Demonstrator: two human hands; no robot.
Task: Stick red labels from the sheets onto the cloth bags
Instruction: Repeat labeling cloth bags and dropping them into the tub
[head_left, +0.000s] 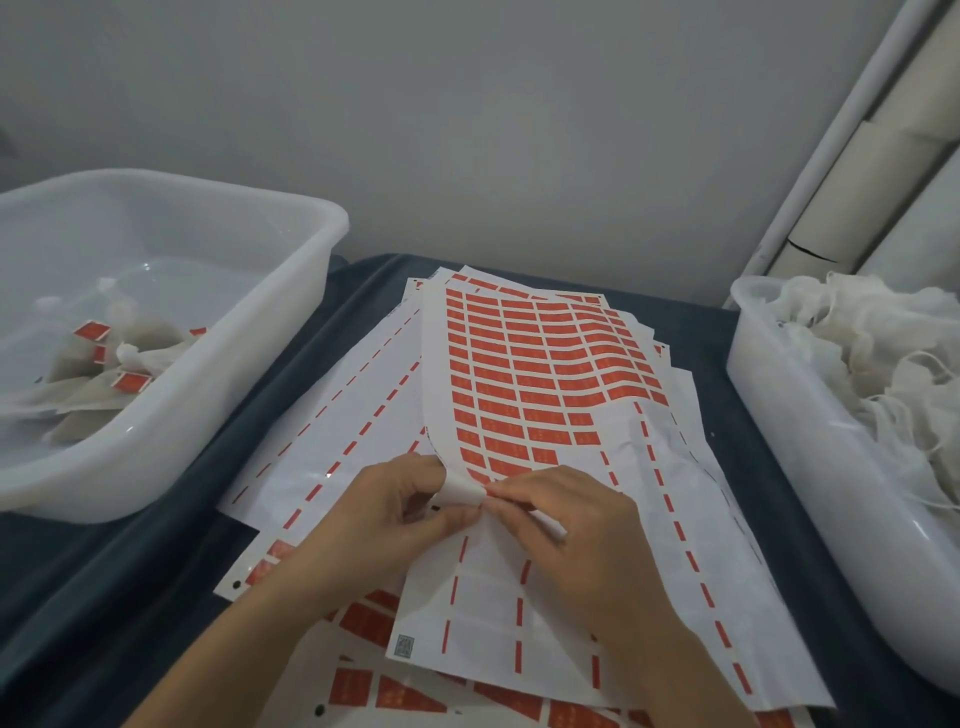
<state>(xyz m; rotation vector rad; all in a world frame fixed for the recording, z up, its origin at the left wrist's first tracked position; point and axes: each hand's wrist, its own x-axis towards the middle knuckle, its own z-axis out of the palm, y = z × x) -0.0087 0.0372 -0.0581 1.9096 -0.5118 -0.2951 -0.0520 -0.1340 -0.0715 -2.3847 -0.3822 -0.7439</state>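
Note:
A sheet of red labels (540, 374) lies on top of a pile of sheets in the middle of the table. My left hand (395, 514) pinches the sheet's bent-up near corner (460, 491). My right hand (566, 525) pinches a red label at that same corner, fingertips against the left hand's. Unlabelled white cloth bags (872, 353) fill the tub on the right. Bags bearing red labels (104, 364) lie in the tub on the left.
A white plastic tub (218, 395) stands at the left and another white tub (789, 415) at the right, both on a dark blue cloth (156, 561). Used backing sheets (332, 415) with red strips lie under the pile. A grey wall is behind.

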